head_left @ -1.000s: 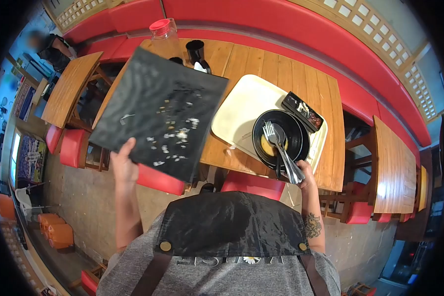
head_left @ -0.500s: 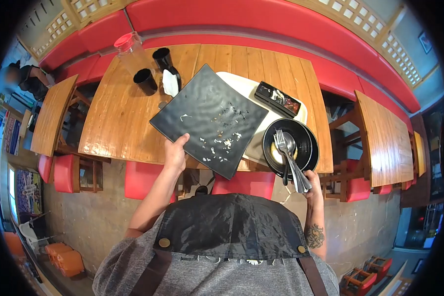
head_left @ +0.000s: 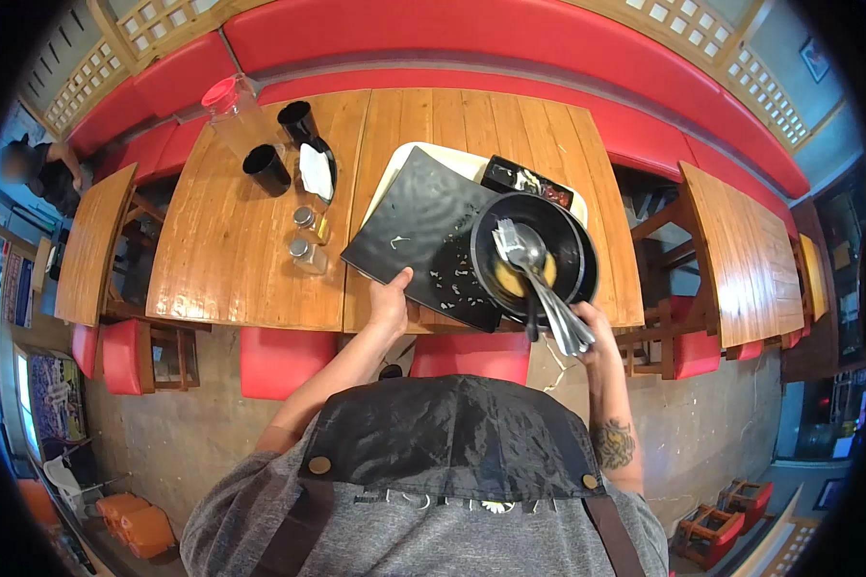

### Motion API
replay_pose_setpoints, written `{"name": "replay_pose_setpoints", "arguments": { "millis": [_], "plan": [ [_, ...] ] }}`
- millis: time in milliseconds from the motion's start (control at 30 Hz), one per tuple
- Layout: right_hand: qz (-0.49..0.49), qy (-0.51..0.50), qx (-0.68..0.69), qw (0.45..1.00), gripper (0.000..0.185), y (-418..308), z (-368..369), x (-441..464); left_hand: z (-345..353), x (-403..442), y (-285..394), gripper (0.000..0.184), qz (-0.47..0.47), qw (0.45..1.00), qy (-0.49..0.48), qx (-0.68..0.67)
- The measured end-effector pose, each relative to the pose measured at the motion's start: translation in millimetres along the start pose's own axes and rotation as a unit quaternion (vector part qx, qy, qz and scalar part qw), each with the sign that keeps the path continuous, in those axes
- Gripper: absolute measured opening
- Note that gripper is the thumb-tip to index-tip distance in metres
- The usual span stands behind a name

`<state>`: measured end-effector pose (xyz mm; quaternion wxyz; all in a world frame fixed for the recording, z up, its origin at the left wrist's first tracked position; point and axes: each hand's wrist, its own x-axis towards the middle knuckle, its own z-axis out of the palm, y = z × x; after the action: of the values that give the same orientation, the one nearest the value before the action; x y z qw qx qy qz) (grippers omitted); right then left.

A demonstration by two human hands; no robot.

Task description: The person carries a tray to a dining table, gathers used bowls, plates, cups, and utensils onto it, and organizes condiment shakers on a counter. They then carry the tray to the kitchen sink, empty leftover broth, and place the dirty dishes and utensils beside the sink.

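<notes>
One red-lidded jug and two black cups stand on the worktop, then two shakers and one napkin. The left hand clasps one scrap-strewn black plate over one cream tray. One black box there holds white and red food. The right hand, closed, grips one black bowl containing something yellow, over the tray's near side, with cutlery.

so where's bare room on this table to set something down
Widest: near left on the table, left of the two shakers, nearer than the black cups. Another strip lies between tray and red bench. Crowded: the tray, under plate, bowl and black box.
</notes>
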<state>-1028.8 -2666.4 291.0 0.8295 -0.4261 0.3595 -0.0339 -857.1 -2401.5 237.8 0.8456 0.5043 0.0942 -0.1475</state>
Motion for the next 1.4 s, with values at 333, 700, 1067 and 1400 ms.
{"name": "replay_pose_setpoints", "arguments": {
  "millis": [333,700,1067,1400],
  "plan": [
    [0.021,-0.112,0.008,0.993,0.011,17.6,91.0,57.0,-13.0,-0.9,16.5,0.024,-0.175,0.975,-0.133,-0.021],
    [-0.016,-0.076,-0.063,0.995,0.027,3.3,100.3,52.5,-28.8,-1.8,16.9,0.017,-0.208,0.962,-0.177,0.025],
    [-0.178,0.108,-0.588,0.782,0.023,38.5,33.5,55.4,-32.7,2.9,21.7,0.017,-0.192,0.942,-0.176,0.21],
    [-0.261,0.325,-0.478,0.773,0.025,-13.1,16.6,114.6,-37.4,6.2,5.6,0.029,-0.109,0.922,-0.195,0.315]
  ]
}}
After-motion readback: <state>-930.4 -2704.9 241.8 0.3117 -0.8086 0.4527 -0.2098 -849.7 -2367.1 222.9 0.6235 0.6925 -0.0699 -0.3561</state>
